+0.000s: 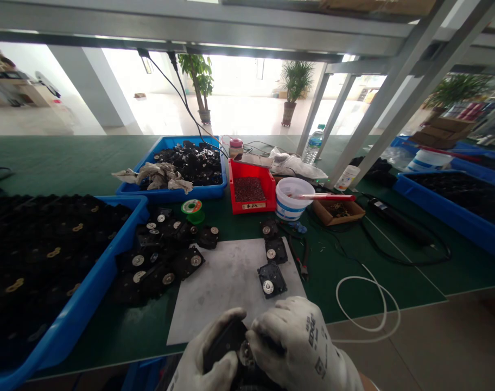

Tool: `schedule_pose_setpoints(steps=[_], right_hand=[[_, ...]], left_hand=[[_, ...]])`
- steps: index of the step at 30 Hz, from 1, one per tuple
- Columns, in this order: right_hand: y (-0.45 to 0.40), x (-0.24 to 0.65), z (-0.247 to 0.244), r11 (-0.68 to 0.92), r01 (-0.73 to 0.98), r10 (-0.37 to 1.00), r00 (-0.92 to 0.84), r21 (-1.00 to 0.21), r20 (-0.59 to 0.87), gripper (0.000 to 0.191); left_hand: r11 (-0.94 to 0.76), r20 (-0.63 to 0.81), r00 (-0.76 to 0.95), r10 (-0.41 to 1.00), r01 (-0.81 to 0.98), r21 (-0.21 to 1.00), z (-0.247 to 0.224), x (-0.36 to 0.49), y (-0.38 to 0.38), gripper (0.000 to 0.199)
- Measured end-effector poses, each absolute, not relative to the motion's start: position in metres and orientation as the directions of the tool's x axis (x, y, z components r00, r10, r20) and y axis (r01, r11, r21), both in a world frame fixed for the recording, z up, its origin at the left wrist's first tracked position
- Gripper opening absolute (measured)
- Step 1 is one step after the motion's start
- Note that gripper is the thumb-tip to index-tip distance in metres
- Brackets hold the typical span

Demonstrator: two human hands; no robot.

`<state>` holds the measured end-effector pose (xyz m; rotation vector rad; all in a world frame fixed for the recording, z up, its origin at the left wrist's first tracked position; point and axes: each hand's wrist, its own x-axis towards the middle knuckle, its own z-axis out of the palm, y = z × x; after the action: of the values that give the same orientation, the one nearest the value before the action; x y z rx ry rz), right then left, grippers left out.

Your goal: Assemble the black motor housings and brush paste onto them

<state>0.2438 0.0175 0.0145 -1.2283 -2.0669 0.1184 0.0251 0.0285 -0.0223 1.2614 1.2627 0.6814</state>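
Note:
Both my hands wear white gloves at the front edge of the table. My left hand [209, 355] is closed around a black plastic unit [225, 345] with a silver metal disc [245, 353] on it. My right hand [298, 342] bends its fingers over the other side of the same unit, close to the disc; its fingertips are partly hidden. Just beyond, similar black units [272, 279] with silver discs stand in a short row on a white sheet [227, 282]. More such units [162, 260] lie piled to the left of the sheet.
Blue bins [125, 217] of black parts stand left, and another blue bin [170, 188] stands behind. A red bin [251, 206] of small pieces, a white bucket [290, 198], a solder spool [194, 212], pliers [302, 260] and a cabled black tool [400, 220] surround the sheet. Metal posts [378, 136] rise right.

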Motion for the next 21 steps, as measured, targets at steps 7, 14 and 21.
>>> schedule_pose_setpoints(steps=[7, 14, 21], right_hand=[[0.082, 0.32, 0.017, 0.112, 0.894, 0.895, 0.1, -0.435, 0.435, 0.039], [0.113, 0.331, 0.006, 0.297, 0.893, 0.863, -0.1, -0.337, 0.495, 0.061], [0.064, 0.241, 0.026, 0.776, 0.605, 0.616, -0.668, -0.177, 0.417, 0.074]], left_hand=[[0.309, -0.33, 0.332, 0.884, 0.115, 0.944, 0.0, 0.026, 0.032, 0.074], [0.481, -0.343, 0.46, 0.819, -0.226, 0.847, 0.006, 0.029, 0.034, 0.079], [0.038, 0.001, 0.332, 0.943, -0.11, 0.993, -0.02, 0.023, 0.03, 0.047]])
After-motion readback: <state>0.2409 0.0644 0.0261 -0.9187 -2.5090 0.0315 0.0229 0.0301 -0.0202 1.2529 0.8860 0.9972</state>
